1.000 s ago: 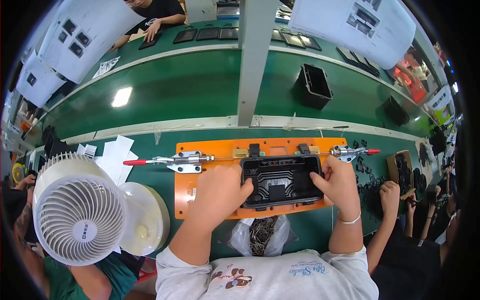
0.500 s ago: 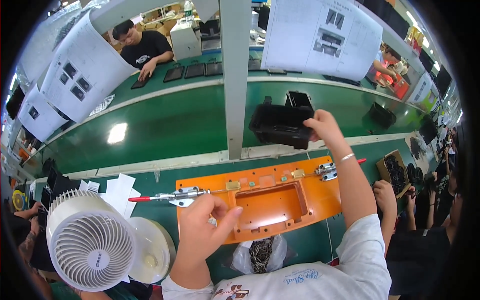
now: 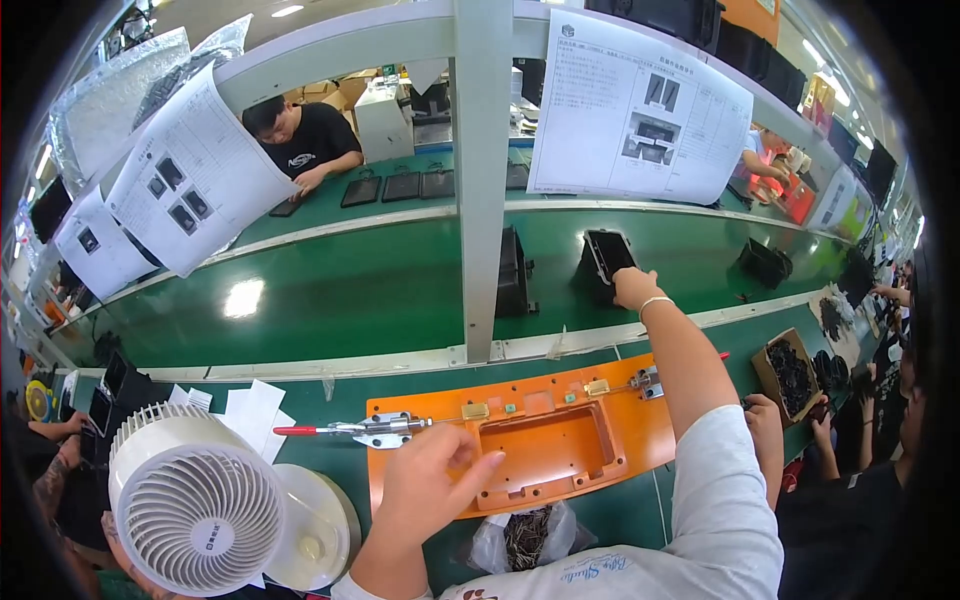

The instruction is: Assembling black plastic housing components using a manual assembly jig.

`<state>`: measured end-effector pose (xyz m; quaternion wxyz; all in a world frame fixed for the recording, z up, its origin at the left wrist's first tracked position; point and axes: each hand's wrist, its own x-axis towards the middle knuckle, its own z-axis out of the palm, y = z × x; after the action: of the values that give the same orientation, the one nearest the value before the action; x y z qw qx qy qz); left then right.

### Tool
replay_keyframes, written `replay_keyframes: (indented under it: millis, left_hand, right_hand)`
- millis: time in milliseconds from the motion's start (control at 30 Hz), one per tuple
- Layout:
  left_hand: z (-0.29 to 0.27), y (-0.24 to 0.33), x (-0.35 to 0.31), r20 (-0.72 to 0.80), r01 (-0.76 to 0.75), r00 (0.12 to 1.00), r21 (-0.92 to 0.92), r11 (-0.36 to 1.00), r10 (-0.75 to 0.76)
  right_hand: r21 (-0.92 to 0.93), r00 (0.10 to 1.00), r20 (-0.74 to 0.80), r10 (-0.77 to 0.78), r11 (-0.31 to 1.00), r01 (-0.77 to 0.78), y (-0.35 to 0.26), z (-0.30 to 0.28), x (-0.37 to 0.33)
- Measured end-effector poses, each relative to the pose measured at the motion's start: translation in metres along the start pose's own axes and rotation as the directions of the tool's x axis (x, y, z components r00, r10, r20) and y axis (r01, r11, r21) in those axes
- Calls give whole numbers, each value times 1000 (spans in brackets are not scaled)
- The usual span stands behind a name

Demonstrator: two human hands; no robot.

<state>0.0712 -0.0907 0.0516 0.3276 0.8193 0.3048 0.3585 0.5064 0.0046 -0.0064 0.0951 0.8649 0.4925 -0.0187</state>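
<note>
On the green belt, my right hand (image 3: 638, 288) grips the near edge of a black plastic box (image 3: 600, 250) whose open top faces up. Some of its fingers are hidden by the hand itself. A second black box (image 3: 512, 280) stands to the left, partly behind the white post. My left hand (image 3: 425, 485) hovers over the left end of an orange fixture (image 3: 640, 425), thumb stretched out and nothing held. The fixture has a rectangular recess, brass-coloured blocks and a toggle clamp (image 3: 385, 430) with a red handle on the left; my right arm partly covers another clamp (image 3: 648, 382).
A white fan (image 3: 200, 510) stands at the left beside paper sheets (image 3: 255, 415). A plastic bag of screws (image 3: 525, 540) lies before the fixture. A white post (image 3: 482, 180) rises ahead. At right are a carton of black parts (image 3: 790, 375) and co-workers; another black box (image 3: 765, 262) sits on the belt.
My right hand has let go of the black box it held, which now stands on the belt to the left, and has moved to the other box. The view has shifted slightly.
</note>
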Motion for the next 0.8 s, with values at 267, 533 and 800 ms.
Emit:
replay_keyframes:
  millis: [267, 533, 800]
  left_hand:
    - [15, -2, 3, 81, 0, 997, -44, 999, 4]
    - [64, 3, -7, 11, 53, 995, -901, 430, -99]
    - [24, -28, 6, 215, 164, 974, -880, 445, 66]
  right_hand:
    - [431, 842, -534, -82, 830, 354, 10, -65, -77]
    - [164, 482, -511, -712, 469, 868, -85, -65, -290]
    - [63, 307, -530, -791, 324, 944, -66, -86, -300]
